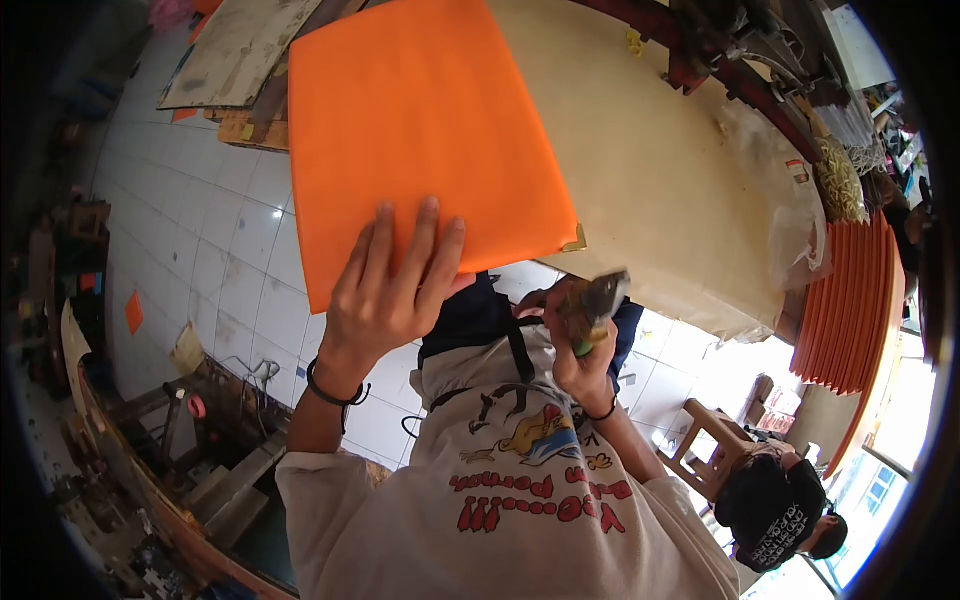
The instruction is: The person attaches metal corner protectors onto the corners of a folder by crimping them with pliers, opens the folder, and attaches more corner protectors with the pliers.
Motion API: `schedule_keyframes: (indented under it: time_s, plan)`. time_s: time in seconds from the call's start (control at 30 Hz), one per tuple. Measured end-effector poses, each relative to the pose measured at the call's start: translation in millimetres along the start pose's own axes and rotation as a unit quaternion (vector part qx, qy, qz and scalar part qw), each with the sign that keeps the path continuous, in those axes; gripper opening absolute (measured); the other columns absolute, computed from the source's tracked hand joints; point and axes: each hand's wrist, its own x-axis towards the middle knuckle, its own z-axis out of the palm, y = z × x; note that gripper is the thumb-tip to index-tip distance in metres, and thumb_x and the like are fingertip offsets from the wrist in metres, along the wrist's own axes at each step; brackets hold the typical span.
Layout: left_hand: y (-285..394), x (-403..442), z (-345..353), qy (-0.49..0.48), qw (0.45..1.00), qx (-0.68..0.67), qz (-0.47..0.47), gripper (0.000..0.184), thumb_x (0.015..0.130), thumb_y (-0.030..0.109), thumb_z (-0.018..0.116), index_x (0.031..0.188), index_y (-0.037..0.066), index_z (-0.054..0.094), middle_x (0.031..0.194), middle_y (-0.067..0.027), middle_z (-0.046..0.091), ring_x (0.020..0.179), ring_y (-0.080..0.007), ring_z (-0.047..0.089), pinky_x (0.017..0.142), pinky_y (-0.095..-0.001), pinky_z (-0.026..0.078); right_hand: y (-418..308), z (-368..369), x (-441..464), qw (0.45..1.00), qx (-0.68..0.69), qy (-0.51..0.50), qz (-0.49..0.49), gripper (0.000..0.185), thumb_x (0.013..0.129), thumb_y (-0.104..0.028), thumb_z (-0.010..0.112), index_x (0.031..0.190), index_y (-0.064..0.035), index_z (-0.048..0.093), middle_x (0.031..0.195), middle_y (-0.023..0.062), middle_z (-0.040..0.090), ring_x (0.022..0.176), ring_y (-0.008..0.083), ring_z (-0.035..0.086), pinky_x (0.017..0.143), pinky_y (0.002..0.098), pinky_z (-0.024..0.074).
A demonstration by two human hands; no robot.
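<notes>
A flat, bright-orange rectangular panel [410, 125] lies at the left of a tan-covered table [650, 160], overhanging its near edge. The left hand [388, 290] has its fingers slightly spread on top; whether its thumb pinches beneath, I cannot tell. Slack pressure there could let the panel tip. Near the gold-coloured metal corner piece [576, 240], the right hand [582, 355] is closed round a blurred metal-headed tool [598, 298]; a stray knock could dent the orange surface.
</notes>
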Motion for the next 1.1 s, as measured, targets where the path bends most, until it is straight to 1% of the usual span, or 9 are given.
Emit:
schedule_keyframes:
  time_s: [0.23,0.4,0.53,0.67,0.73,0.83,0.93,0.97,1.1]
  plan:
    - [2.6,-3.9,1.4,-0.008,1.000,-0.004,-0.012,0.051,0.090,0.048,0.060,0.125,0.010,0.063,0.122,-0.0103,0.066,0.103,-0.0367,0.067,0.082,-0.0409,0.059,-24.4,-2.9,10.5,0.987,0.155,0.039,-0.002,0.008,0.095,-0.001,0.055,0.102,0.0024,0.054,0.115,0.0196,0.057,0.086,0.0216,0.063,0.071,0.0315,0.0541]
    - [4.9,-4.4,2.8,-0.004,1.000,0.001,-0.026,0.052,0.091,0.051,0.057,0.125,0.012,0.064,0.125,-0.0099,0.065,0.109,-0.0379,0.064,0.084,-0.0420,0.058,-86.4,-16.0,57.5,0.971,0.159,0.032,0.175,0.040,0.093,-0.004,0.062,0.127,0.0087,0.045,0.117,0.0204,0.060,0.081,0.0141,0.063,0.063,0.0242,0.0541]
    - [10.1,-2.8,-2.0,0.024,0.996,-0.057,-0.070,0.042,0.087,0.038,0.068,0.119,0.012,0.066,0.119,-0.0086,0.067,0.106,-0.0348,0.065,0.081,-0.0411,0.058,-81.0,-13.4,76.0,0.972,0.146,0.020,0.181,0.015,0.091,-0.006,0.066,0.092,0.0021,0.053,0.107,0.0157,0.066,0.070,0.0087,0.057,0.055,0.0209,0.0498]
    - [52.4,-19.5,-8.3,0.157,0.947,-0.253,-0.118,0.040,0.072,0.017,0.084,0.106,0.004,0.068,0.104,-0.0127,0.065,0.093,-0.0283,0.065,0.077,-0.0395,0.055,-89.5,-9.0,80.2,0.974,0.170,0.055,0.138,0.020,0.090,-0.003,0.066,0.086,-0.0018,0.046,0.109,0.0160,0.066,0.071,0.0073,0.057,0.055,0.0206,0.0487]
    - [86.2,-14.7,-4.8,0.172,0.800,-0.545,-0.182,0.040,0.082,0.025,0.077,0.109,-0.002,0.063,0.099,-0.0126,0.063,0.086,-0.0295,0.065,0.074,-0.0404,0.056,-92.4,-10.2,80.6,0.973,0.170,0.062,0.143,0.024,0.089,-0.002,0.066,0.084,-0.0031,0.043,0.109,0.0163,0.066,0.072,0.0066,0.056,0.055,0.0206,0.0483]
    - [118.8,23.7,-18.5,0.125,0.287,-0.845,-0.433,0.042,0.094,0.029,0.065,0.119,-0.004,0.055,0.095,-0.0131,0.065,0.080,-0.0247,0.066,0.067,-0.0376,0.058,-93.5,-14.2,83.0,0.978,0.150,0.044,0.139,0.026,0.089,0.000,0.065,0.082,-0.0042,0.041,0.108,0.0160,0.066,0.073,0.0074,0.056,0.060,0.0222,0.0493]
    - [102.5,44.2,0.3,0.120,0.077,-0.897,-0.418,0.043,0.101,0.034,0.051,0.119,-0.005,0.052,0.094,-0.0157,0.065,0.072,-0.0239,0.066,0.058,-0.0366,0.059,-93.2,-16.0,81.3,0.978,0.158,0.031,0.133,0.023,0.090,0.002,0.062,0.083,-0.0038,0.041,0.110,0.0155,0.065,0.076,0.0079,0.055,0.063,0.0234,0.0491]
    - [100.7,46.0,6.4,0.127,0.049,-0.898,-0.418,0.041,0.103,0.034,0.046,0.115,-0.005,0.054,0.096,-0.0189,0.065,0.071,-0.0231,0.068,0.055,-0.0364,0.059,-93.3,-17.3,79.7,0.977,0.167,0.027,0.133,0.022,0.090,0.003,0.061,0.084,-0.0036,0.041,0.112,0.0154,0.064,0.077,0.0081,0.055,0.064,0.0239,0.0490]
    - [100.4,54.7,10.9,0.112,0.196,-0.848,-0.480,0.039,0.103,0.032,0.047,0.116,-0.004,0.053,0.096,-0.0176,0.065,0.077,-0.0247,0.069,0.057,-0.0368,0.060,-103.5,-36.7,57.5,0.975,0.093,0.018,0.202,0.010,0.090,0.005,0.052,0.091,-0.0026,0.047,0.107,0.0077,0.056,0.085,0.0081,0.051,0.076,0.0237,0.0461]
